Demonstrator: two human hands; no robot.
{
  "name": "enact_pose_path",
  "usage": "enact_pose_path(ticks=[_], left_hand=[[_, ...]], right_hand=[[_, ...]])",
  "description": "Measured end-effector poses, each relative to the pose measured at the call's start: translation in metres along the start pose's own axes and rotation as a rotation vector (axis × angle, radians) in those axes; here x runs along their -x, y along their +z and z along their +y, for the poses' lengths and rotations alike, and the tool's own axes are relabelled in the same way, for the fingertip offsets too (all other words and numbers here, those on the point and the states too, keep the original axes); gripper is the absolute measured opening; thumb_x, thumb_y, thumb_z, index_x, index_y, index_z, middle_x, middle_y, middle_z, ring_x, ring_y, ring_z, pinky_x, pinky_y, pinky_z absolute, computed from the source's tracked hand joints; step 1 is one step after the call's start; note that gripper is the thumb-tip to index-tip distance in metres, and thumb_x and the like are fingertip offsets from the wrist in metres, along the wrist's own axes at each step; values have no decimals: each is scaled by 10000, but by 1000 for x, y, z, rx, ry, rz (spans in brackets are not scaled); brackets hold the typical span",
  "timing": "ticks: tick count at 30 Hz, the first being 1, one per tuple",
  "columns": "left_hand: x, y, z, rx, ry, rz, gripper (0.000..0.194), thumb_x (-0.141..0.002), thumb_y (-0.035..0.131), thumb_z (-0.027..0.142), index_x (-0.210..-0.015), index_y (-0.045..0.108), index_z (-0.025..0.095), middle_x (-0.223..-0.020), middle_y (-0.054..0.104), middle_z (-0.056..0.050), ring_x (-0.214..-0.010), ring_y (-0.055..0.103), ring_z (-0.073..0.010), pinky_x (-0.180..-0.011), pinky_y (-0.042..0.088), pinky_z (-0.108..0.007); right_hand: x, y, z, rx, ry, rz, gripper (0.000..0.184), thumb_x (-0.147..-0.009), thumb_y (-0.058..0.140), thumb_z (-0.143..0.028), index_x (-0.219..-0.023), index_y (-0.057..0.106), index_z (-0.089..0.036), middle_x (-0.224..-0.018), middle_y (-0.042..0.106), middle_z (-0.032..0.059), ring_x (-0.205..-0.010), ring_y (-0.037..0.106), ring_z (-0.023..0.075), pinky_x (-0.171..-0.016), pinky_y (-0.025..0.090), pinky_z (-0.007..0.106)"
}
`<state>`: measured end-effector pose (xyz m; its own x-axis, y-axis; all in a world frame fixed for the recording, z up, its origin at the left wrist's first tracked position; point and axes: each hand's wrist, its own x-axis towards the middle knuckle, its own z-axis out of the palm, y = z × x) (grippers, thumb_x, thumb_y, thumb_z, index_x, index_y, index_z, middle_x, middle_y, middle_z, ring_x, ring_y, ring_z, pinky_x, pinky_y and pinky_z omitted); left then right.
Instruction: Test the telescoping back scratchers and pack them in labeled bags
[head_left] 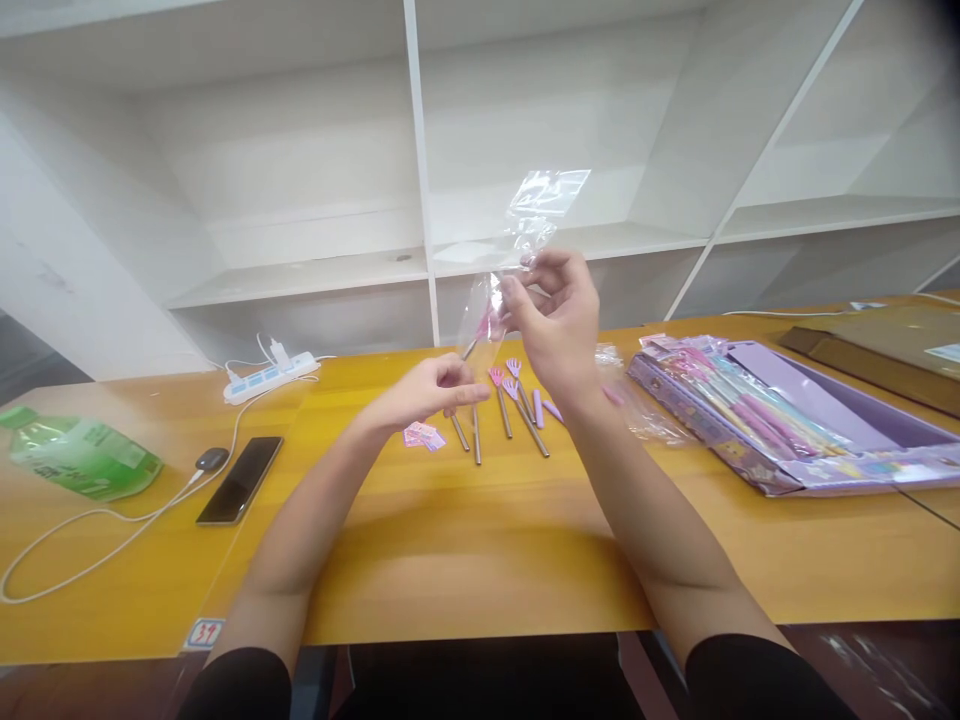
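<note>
My right hand [559,315] is raised, its fingers pinching a clear plastic bag [551,195] whose upper end sticks up past the fingertips. Inside or behind the film shows a back scratcher [487,322] with a pink head and thin metal rod. Lower down, my left hand [439,388] has its thumb and fingers closed around the bag's lower part; whether it also grips the rod I cannot tell. Beneath my hands lie several back scratchers with metal rods and pink [496,377] or purple [513,367] hand-shaped heads, purple grip sleeves [538,409] and small printed cards [424,436].
On the right, a purple display box [750,470] contains bagged back scratchers [757,400]; loose plastic bags [645,410] lie beside it. Farther right is a cardboard box [877,345]. On the left are a green bottle [86,455], phone [240,480], cable and power strip [271,377]. White shelves stand behind.
</note>
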<state>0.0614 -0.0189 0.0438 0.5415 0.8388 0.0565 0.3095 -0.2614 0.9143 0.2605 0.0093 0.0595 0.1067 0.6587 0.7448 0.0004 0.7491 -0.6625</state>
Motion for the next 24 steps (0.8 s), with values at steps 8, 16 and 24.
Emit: enact_pose_path(ticks=[8,16,24], left_hand=[[-6,12,-7,379,101,-7,349,-726,730,397,-785,431,228,-815,429,28,-575,428,-93,-469,372,-257],[-10,4,-8,644,338,-7,501,-655,822,463,-764,395,224,-893,525,-6,-681,577,-144,-538,545,-289],[-10,-3,-8,582,366,-80,493,-652,926,503,-781,550,212,-1056,616,-64,-1008,656,-247,-1041,634,-533]], right_hand=[[16,9,-14,126,-332,-198,285,-1144,506,-512,-1282,629,-295,-1164,689,65,-1086,729,213,-945,634,409],[13,9,-4,275,-71,-279,498,-1037,622,-697,-1236,680,-244,-1206,676,117,-1110,694,257,-1010,585,455],[15,14,-13,20,94,-167,513,-1083,533,-712,-923,645,-238,-870,682,45,-868,701,201,-820,592,374]])
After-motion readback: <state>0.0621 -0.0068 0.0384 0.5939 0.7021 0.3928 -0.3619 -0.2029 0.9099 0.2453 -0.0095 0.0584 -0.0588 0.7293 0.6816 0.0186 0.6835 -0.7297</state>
